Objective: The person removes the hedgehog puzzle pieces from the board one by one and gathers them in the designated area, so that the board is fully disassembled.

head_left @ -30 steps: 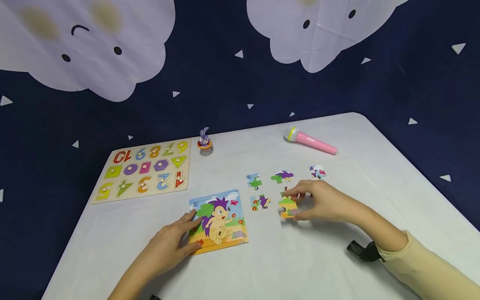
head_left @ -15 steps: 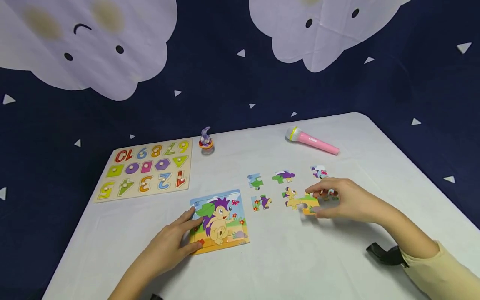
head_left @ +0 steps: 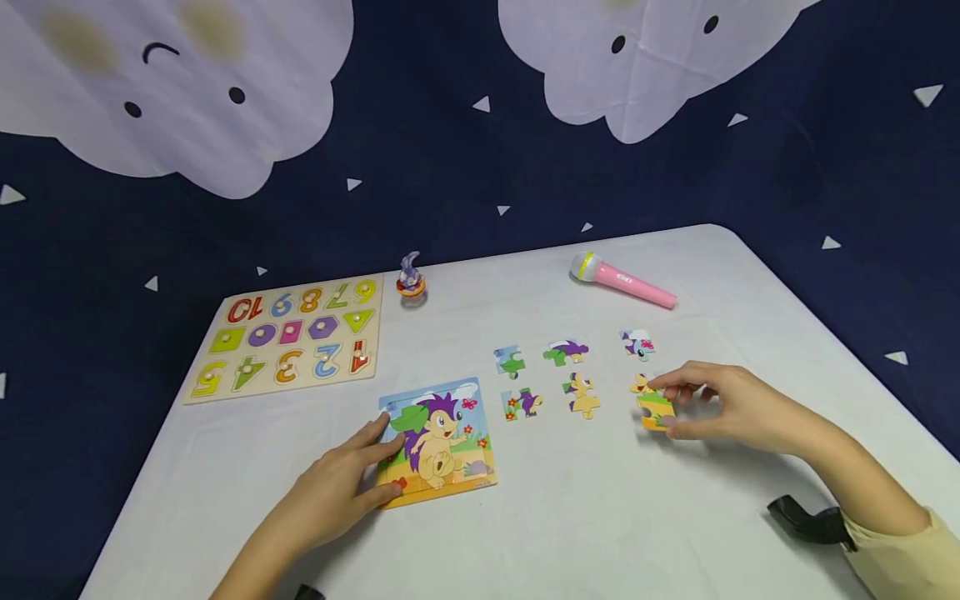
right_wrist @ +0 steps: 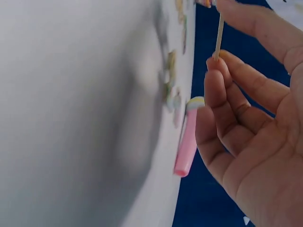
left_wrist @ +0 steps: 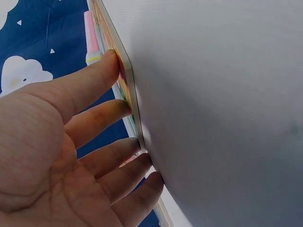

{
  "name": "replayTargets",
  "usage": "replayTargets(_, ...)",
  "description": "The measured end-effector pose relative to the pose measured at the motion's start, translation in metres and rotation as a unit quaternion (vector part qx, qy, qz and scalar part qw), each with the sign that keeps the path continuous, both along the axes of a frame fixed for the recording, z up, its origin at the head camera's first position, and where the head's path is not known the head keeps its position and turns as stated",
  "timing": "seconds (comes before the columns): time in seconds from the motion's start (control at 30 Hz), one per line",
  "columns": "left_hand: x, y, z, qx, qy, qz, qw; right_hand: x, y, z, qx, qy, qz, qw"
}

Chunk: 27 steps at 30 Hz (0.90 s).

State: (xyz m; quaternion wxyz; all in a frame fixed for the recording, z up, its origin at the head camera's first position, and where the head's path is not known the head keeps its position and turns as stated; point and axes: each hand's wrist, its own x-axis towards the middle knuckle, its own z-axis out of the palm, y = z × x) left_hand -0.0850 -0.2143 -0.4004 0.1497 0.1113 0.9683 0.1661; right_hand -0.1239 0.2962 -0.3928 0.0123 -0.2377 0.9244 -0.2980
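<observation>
My right hand (head_left: 738,408) pinches a jigsaw puzzle piece (head_left: 656,409) with yellow and green ground on it, between thumb and fingers. Edge-on in the right wrist view, that piece (right_wrist: 219,38) is held off the white table. Below and behind it lies another piece (head_left: 640,382), partly covered. My left hand (head_left: 337,483) rests on the left side of a hedgehog picture board (head_left: 442,450), thumb and fingertips touching it. Between the two hands lie a beige body piece (head_left: 581,396), a red-flower piece (head_left: 521,403), a leaf piece (head_left: 510,361) and a purple-and-green piece (head_left: 567,352); a butterfly piece (head_left: 637,344) lies farther right.
A wooden number-and-shape board (head_left: 288,337) lies at the back left. Beside it stands a small purple figurine (head_left: 410,277). A pink toy microphone (head_left: 626,281) lies at the back right, near the far edge of the white table (head_left: 555,533). A dark cloud-print cloth (head_left: 435,133) hangs behind.
My right hand has moved right with the pinched puzzle piece, past the beige body piece, which is now uncovered. My left hand stays on the picture board.
</observation>
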Motion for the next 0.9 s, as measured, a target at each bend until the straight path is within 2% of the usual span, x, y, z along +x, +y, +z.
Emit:
replayTargets(0.17,-0.001,-0.001,0.001,0.000,0.000,-0.007,1.0000,0.004,0.010,-0.008,-0.002,-0.003,0.014,0.9999)
replayTargets(0.57,-0.001,-0.002,0.003,0.000,0.001,-0.008,1.0000,0.005,0.022,-0.020,-0.008,-0.033,0.009,0.9994)
replayTargets(0.9,0.000,-0.002,0.002,0.003,0.003,-0.010,0.9999,0.004,0.024,-0.025,-0.006,-0.024,0.030,0.9992)
